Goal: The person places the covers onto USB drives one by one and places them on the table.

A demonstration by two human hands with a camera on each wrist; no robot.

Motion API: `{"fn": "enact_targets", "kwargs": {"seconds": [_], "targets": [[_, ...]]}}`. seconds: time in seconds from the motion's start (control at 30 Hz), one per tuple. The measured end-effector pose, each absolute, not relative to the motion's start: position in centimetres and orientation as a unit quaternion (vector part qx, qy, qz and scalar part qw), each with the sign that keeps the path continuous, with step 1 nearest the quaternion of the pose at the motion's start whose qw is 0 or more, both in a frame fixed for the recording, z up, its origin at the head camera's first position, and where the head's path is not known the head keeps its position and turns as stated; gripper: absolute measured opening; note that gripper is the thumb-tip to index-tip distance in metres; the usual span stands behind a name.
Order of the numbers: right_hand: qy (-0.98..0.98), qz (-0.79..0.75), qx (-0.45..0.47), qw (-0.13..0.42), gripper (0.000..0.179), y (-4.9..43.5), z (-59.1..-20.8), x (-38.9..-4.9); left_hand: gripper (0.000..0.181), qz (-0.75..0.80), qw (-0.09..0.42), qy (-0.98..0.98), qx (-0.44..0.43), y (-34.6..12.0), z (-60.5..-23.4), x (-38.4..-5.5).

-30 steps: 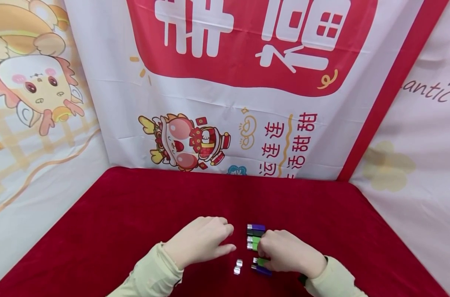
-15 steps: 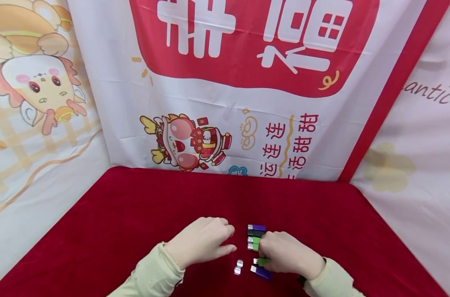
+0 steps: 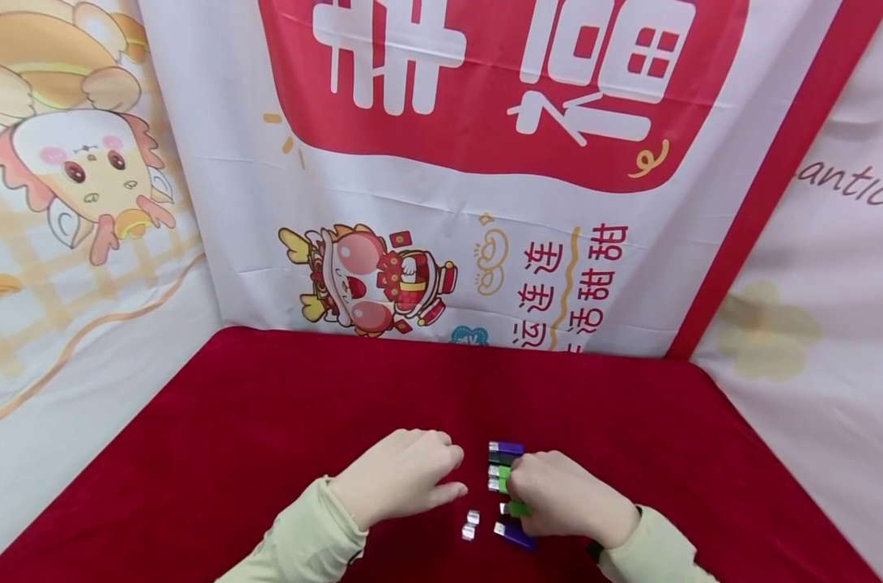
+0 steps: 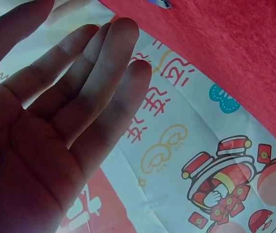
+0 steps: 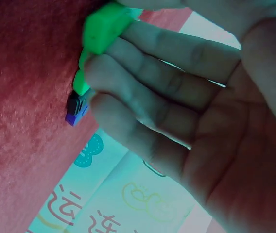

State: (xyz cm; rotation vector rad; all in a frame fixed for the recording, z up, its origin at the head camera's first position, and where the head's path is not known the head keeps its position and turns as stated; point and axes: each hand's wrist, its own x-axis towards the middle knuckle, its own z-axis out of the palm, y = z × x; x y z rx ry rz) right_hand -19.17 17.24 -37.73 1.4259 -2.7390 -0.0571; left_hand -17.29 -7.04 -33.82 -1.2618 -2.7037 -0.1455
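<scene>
In the head view my right hand [image 3: 561,498] pinches a green USB flash drive [image 3: 514,509], its silver plug pointing left. The right wrist view shows the same green drive [image 5: 104,30] between thumb and fingertips. Just nearer than it lies a purple USB drive [image 3: 514,534], slightly slanted. Beyond, a row holds a purple drive [image 3: 510,448], a black drive [image 3: 501,458] and green drives [image 3: 499,478], partly behind my right hand. My left hand [image 3: 401,478] hovers left of them, fingers relaxed and holding nothing; its bare palm [image 4: 26,160] fills the left wrist view.
Two small silver metal pieces [image 3: 470,525] lie close together between the hands. A dark red cloth [image 3: 303,389] covers the table. Printed fabric hangings [image 3: 426,194] stand at the back and both sides.
The green drive in my right hand has shifted slightly away from the near purple drive, widening the gap. That purple drive has turned a little. My left hand stays nearly still.
</scene>
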Motion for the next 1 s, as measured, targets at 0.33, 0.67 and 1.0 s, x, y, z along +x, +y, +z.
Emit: {"fn": "enact_targets", "kwargs": {"seconds": [0.33,0.67,1.0], "targets": [[-0.887,0.044,0.458,0.036,0.031,17.6,-36.0,-19.2,0.023,-0.041,0.078,-0.904,-0.418,-7.0,-34.4,-17.4],[-0.895,0.072,0.44,0.031,0.027,18.4,-33.7,-19.6,0.017,-0.022,0.057,-0.905,-0.421,-6.5,-35.5,-18.2],[-0.895,0.088,0.436,0.032,0.024,18.9,-33.4,-19.6,0.017,-0.006,0.063,-0.884,-0.463,-4.9,-37.3,-18.6]]}}
